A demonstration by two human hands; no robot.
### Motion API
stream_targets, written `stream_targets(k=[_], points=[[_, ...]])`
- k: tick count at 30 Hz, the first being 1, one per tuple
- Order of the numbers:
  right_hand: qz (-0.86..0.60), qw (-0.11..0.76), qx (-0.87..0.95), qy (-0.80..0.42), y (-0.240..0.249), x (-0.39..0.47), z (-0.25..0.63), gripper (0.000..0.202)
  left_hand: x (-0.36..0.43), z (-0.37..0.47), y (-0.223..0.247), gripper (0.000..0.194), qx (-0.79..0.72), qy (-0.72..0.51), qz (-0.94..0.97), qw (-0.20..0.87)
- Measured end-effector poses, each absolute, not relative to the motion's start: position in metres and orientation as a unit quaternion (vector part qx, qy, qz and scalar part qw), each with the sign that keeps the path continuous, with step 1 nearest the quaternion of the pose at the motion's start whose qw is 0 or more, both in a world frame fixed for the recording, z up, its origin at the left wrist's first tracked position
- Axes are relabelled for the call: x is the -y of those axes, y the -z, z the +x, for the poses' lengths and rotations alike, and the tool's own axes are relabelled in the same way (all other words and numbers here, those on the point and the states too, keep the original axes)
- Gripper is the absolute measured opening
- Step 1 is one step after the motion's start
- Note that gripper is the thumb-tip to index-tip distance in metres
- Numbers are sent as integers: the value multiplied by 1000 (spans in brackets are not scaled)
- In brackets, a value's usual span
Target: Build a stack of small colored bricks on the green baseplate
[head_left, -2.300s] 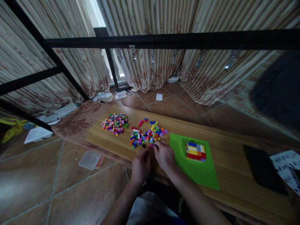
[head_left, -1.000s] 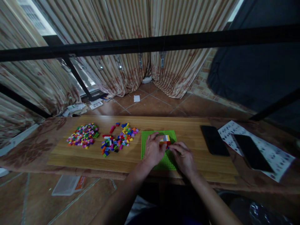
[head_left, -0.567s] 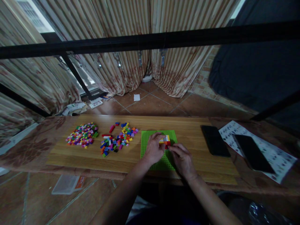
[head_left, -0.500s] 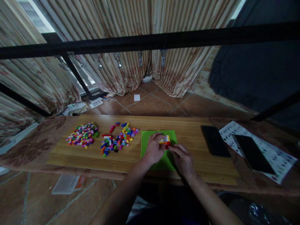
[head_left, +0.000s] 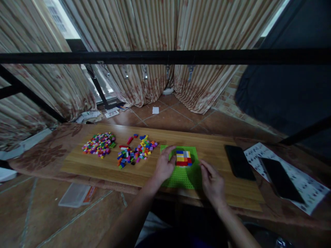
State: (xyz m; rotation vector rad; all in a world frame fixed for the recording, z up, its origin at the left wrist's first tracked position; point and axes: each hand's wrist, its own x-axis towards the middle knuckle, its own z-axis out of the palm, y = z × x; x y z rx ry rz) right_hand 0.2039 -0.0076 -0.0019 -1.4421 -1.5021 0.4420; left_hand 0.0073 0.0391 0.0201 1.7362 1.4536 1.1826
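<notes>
A green studded baseplate (head_left: 178, 179) lies on the wooden board. On its upper middle sits a flat block of toy bricks (head_left: 184, 158) in blue, white, yellow, orange and red rows. My left hand (head_left: 164, 166) rests over the plate's left side, just left of the block, with thumb and index finger apart and nothing seen between them. At the plate's right edge is my right hand (head_left: 213, 182), its thumb and fingers pinched together. Whatever that pinch holds, if anything, is too small to make out.
Left of the plate are a loose brick group (head_left: 136, 151) and a denser pile of small bricks (head_left: 99, 144). A black phone (head_left: 239, 162) lies right on the wooden board (head_left: 103, 175). Beyond it, a dark tablet-like device (head_left: 280, 179) covers part of a printed sheet (head_left: 314, 193). A black rail (head_left: 165, 57) crosses behind.
My hands have moved apart: the right has drawn back rightward from the brick block, and the left has shifted off it to the left. The whole block now shows. The camera view has tilted slightly.
</notes>
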Motion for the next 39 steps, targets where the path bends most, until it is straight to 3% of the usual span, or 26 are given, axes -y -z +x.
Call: stream_targets(k=[4,10,15,26,30,32,36,39], points=[[-652,492,526,-237,2,-2,205,40,-21,-24,-12,32,-584,-480,597,268],[-659,434,545,-282,6,-22,189,50,3,-60,-4,27,-630,-488,538,276],[-681,401,551,-268,15,-23,178,51,17,-76,-8,22,-634,-495,526,278],[-685,410,559,-224,20,-19,173,54,25,-86,-1,19,-634,-492,532,270],[-711,376,557,-208,12,-16,175,58,30,-89,-3,19,-635,-494,530,268],[-719,399,546,-163,1,-14,174,59,34,-94,-3,20,-644,-487,531,255],[-671,463,572,-91,-25,-10,158,47,41,-109,0,21,-660,-475,538,222],[-579,457,661,-138,-35,-9,133,34,41,-120,2,21,-670,-476,534,200]])
